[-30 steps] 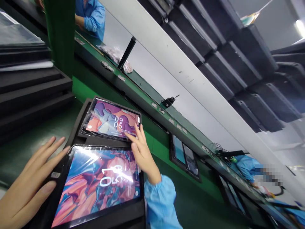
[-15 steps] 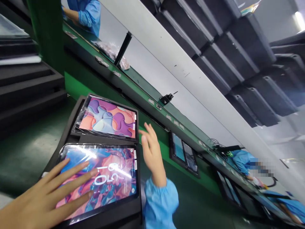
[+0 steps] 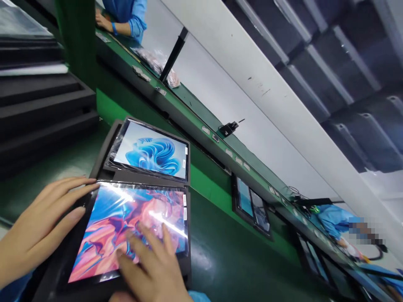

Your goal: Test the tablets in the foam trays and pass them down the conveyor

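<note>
Two lit tablets lie side by side in a dark foam tray (image 3: 111,138). The nearer tablet (image 3: 103,235) shows a pink and blue swirl under glossy film with bright reflections. My left hand (image 3: 53,214) rests along its left edge, fingers stretched out, tips at the upper left corner. Over the lower part of this screen is my right hand (image 3: 154,264), fingers spread, slightly blurred; whether every fingertip touches the glass I cannot tell. The farther tablet (image 3: 154,153) displays a blue ribbon-like bloom on a pale background, and neither hand is on it.
Stacked black foam trays (image 3: 40,96) stand at the left. Beyond the green bench (image 3: 220,235) runs a ledge with small metal parts, a black adapter (image 3: 228,128) and a bagged bundle (image 3: 154,63). Another tray with tablets (image 3: 252,205) lies to the right. Co-workers in blue sit opposite.
My right hand has come from beside the trays onto the nearer screen. My left hand has slid off that screen to its left edge. Both displays changed; the clock digits are gone.
</note>
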### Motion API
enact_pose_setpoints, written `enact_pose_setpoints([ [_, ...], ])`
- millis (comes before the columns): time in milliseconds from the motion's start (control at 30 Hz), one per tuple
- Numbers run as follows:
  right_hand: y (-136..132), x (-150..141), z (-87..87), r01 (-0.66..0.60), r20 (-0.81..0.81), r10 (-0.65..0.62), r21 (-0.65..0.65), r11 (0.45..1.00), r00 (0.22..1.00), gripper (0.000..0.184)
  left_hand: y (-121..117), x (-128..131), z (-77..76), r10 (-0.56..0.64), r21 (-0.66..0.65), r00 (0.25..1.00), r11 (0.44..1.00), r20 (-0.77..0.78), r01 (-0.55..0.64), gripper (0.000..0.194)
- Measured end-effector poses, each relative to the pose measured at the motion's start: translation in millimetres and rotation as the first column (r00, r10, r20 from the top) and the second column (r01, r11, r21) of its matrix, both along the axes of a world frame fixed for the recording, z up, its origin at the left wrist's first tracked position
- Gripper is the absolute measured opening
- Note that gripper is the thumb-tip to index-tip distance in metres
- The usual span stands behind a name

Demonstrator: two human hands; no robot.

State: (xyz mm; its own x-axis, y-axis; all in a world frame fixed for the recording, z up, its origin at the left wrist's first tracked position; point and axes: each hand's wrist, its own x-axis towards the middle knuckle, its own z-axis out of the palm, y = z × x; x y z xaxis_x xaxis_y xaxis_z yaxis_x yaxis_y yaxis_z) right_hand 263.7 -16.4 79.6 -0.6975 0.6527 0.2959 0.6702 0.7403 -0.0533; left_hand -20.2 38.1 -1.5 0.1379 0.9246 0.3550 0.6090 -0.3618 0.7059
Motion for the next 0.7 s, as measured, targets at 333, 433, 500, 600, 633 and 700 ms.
enact_pose_setpoints([
  [333,-37,30,-45.1,0.48,-0.087,-0.495,-0.151,0.864,0.864,0.093,42,9,16.6,-0.029,-0.188,1.0,0.982,-0.003,0.028,0.036],
  [433,-50,23,-55.1,0.565,-0.167,-0.587,-0.164,0.808,0.792,0.094,45,11,20.7,-0.028,-0.137,0.998,0.99,-0.049,0.021,0.037],
  [500,-56,17,-55.3,0.558,-0.213,-0.583,-0.172,0.812,0.784,0.092,45,10,22.4,-0.041,-0.112,0.996,0.993,-0.081,0.032,0.036],
  [600,-64,3,-53.3,0.452,-0.195,-0.486,-0.192,0.871,0.852,0.078,45,8,23.7,-0.079,-0.103,0.991,0.992,-0.107,0.068,0.035],
  [633,-65,-3,-52.8,0.405,-0.178,-0.44,-0.2,0.892,0.88,0.072,46,7,23.6,-0.082,-0.095,0.991,0.993,-0.107,0.072,0.036],
  [700,-67,-17,-52.4,0.326,-0.151,-0.359,-0.206,0.923,0.921,0.063,48,7,23.2,-0.075,-0.074,0.993,0.995,-0.087,0.069,0.036],
])
